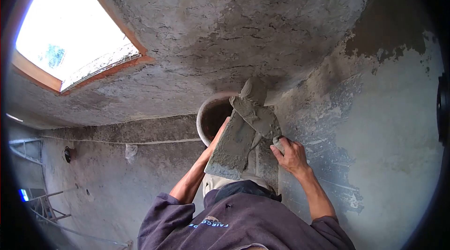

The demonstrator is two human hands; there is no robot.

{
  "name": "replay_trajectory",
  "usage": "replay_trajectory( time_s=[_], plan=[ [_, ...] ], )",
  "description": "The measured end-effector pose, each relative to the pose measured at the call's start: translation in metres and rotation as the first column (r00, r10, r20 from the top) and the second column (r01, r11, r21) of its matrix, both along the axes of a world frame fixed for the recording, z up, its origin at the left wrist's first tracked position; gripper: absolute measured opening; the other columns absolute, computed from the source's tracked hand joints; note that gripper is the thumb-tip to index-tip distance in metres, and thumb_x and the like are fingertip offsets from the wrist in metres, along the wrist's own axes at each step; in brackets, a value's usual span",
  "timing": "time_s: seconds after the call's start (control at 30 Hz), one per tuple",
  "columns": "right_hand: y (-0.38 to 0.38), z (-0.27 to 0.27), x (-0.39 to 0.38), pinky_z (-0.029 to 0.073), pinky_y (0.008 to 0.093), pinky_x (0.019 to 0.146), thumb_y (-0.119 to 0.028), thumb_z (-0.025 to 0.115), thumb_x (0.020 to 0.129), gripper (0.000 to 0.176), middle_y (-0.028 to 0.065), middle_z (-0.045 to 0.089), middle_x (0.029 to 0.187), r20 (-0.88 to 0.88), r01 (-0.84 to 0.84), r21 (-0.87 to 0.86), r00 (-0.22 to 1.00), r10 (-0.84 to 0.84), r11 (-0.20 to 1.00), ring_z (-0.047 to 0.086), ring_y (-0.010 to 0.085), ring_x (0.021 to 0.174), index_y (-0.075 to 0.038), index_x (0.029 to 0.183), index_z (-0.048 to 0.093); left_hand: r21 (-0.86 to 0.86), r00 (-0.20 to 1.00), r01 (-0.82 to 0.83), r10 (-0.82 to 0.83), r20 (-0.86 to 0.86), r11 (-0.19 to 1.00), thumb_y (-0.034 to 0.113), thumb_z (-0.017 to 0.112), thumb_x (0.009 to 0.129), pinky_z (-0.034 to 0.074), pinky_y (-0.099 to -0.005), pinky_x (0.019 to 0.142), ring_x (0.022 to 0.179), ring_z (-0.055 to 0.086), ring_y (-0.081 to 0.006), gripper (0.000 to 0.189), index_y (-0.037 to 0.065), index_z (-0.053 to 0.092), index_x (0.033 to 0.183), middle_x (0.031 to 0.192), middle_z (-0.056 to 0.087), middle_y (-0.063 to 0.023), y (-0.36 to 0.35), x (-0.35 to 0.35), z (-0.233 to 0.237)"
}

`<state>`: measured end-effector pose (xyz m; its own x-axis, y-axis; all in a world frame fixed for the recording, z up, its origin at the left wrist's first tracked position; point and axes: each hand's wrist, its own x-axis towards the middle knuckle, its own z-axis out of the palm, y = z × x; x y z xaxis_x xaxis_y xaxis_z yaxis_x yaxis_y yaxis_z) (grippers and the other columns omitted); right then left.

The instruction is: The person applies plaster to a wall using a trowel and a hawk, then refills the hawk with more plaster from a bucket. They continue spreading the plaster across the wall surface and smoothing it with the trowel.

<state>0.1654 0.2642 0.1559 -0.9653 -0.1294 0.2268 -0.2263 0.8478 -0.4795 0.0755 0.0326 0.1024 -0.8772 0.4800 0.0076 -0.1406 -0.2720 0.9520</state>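
My left hand (221, 132) is at the left edge of a mortar-smeared plasterer's hawk (229, 149), holding it tilted in front of my body. Most of that hand's fingers are hidden behind the board. Closed around the handle of a trowel (262, 121) is my right hand (291, 156). The trowel's blade is coated in grey mortar and lies across the upper part of the hawk. A lump of wet mortar (254, 90) shows just beyond the blade.
A round bucket (202, 121) stands just beyond my left hand. Ahead is a rough plastered wall (211, 29) with a wood-framed window (101, 74). On the right, another wall (393, 123) has a darker damp patch. Metal scaffolding (47, 203) is at the far left.
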Motion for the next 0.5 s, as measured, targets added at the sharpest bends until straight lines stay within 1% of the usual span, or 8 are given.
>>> replay_trajectory(
  time_s=[0.1,0.17,0.23,0.3,0.33,0.37,0.47,0.5],
  plan=[
    [-0.005,-0.002,0.006,0.047,0.0408,0.051,-0.030,0.057,0.087,0.027,0.0163,0.061,0.064,0.010,-0.047,0.001,0.999,0.047,0.999,0.060,0.0331,0.054,-0.003,0.092,0.055,0.027,0.998,0.001,0.001,-0.065,1.000,0.025,0.051,0.093,0.029,-0.0324,0.102,0.121,0.037,-0.0166,0.053,0.005,0.030,0.138,0.138,0.035,-0.0082,-0.006,-0.004,-0.013],
    [-0.006,-0.006,0.008,0.047,0.0410,0.050,-0.030,0.058,0.087,0.027,0.0169,0.061,0.065,-0.074,-0.094,0.037,0.993,0.097,0.995,0.060,0.0346,0.054,-0.003,0.091,0.055,0.042,0.996,0.009,-0.005,-0.094,0.999,0.025,0.051,0.093,0.028,-0.0325,0.103,0.122,0.036,-0.0167,0.054,0.005,0.030,0.138,0.139,0.035,-0.0084,-0.008,-0.009,-0.021],
    [0.004,-0.010,-0.004,0.048,0.0417,0.051,-0.030,0.058,0.087,0.028,0.0175,0.061,0.066,-0.023,-0.012,0.032,1.000,0.013,0.999,0.061,0.0353,0.056,-0.003,0.092,0.056,-0.124,0.987,0.158,-0.152,0.061,0.980,0.027,0.050,0.093,0.035,-0.0317,0.094,0.109,0.043,-0.0154,0.048,0.003,0.036,0.131,0.126,0.045,-0.0077,-0.012,-0.007,-0.019],
    [0.014,-0.003,-0.020,0.048,0.0438,0.054,-0.031,0.058,0.087,0.031,0.0198,0.062,0.070,0.094,0.167,-0.021,0.982,-0.165,0.986,0.062,0.0365,0.063,-0.001,0.095,0.057,-0.102,0.985,0.124,-0.110,0.133,0.987,0.027,0.050,0.093,0.037,-0.0309,0.091,0.104,0.044,-0.0145,0.044,0.003,0.039,0.127,0.120,0.048,-0.0067,-0.005,0.004,-0.003],
    [0.024,-0.001,-0.030,0.048,0.0438,0.054,-0.031,0.058,0.087,0.031,0.0198,0.062,0.070,0.086,0.176,-0.022,0.981,-0.174,0.984,0.062,0.0365,0.063,-0.001,0.095,0.057,-0.081,0.979,0.086,-0.068,0.194,0.993,0.027,0.050,0.093,0.039,-0.0301,0.088,0.100,0.045,-0.0137,0.040,0.002,0.042,0.123,0.114,0.051,-0.0057,0.000,0.005,0.006],
    [0.037,-0.002,-0.038,0.048,0.0439,0.055,-0.031,0.057,0.087,0.032,0.0204,0.062,0.072,0.031,0.216,0.036,0.976,-0.217,0.976,0.063,0.0364,0.065,-0.001,0.098,0.056,-0.003,0.942,0.124,-0.117,0.314,0.992,0.028,0.051,0.091,0.038,-0.0286,0.086,0.097,0.045,-0.0126,0.037,0.002,0.046,0.116,0.106,0.052,-0.0051,-0.002,0.001,-0.037],
    [0.065,-0.009,-0.047,0.048,0.0438,0.056,-0.033,0.056,0.088,0.035,0.0214,0.063,0.076,-0.066,0.313,0.113,0.949,-0.307,0.943,0.063,0.0366,0.068,-0.001,0.103,0.054,-0.114,0.984,0.068,-0.048,0.173,0.991,0.025,0.056,0.086,0.038,-0.0292,0.087,0.098,0.045,-0.0136,0.039,0.001,0.047,0.116,0.106,0.052,-0.0057,-0.002,0.004,0.002],
    [0.077,-0.004,-0.051,0.048,0.0436,0.056,-0.033,0.055,0.088,0.036,0.0219,0.063,0.078,-0.111,0.363,0.122,0.930,-0.351,0.924,0.062,0.0367,0.069,-0.002,0.106,0.053,-0.250,0.999,0.044,-0.049,-0.013,0.967,0.023,0.060,0.083,0.038,-0.0297,0.087,0.099,0.045,-0.0142,0.043,0.001,0.047,0.117,0.108,0.052,-0.0061,-0.005,0.002,0.006]
  ],
)
